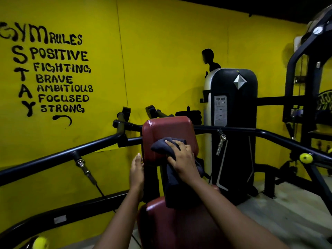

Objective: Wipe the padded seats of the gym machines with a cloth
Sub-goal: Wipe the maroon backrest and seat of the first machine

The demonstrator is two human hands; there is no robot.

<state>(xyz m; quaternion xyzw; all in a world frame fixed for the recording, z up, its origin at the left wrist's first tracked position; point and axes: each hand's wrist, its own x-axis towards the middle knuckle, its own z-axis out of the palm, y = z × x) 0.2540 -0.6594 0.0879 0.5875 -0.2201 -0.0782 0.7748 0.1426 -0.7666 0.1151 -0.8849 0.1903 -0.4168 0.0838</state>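
The yellow wall [107, 51] fills the left side, with black painted lettering [46, 69] reading "GYM RULES" and a list of words. Below it a black lever bar [62, 153] of the machine slants across, with a pin and cable hanging from it, and a yellow knob [40, 242] sits blurred in the bottom corner.

The left hand [136, 170] reaches up with fingers straight and together, holding nothing, its tips touching the left edge of the red back pad [167, 126]. The dark cloth [161, 146] lies bunched against the front of this upright pad, its loose end hanging down towards the red seat pad [170, 221] below. The right hand [181, 159] covers the cloth, fingers curved over the bunch and thumb at its lower edge, pressing it to the pad.

Just behind the pad stands a black weight-stack cover [233, 105] with a silver diamond badge, and a painted black silhouette [208, 58] shows on the wall above it. A second lever bar [269, 135] runs right to another yellow knob [306, 158], before a black frame [296, 78].
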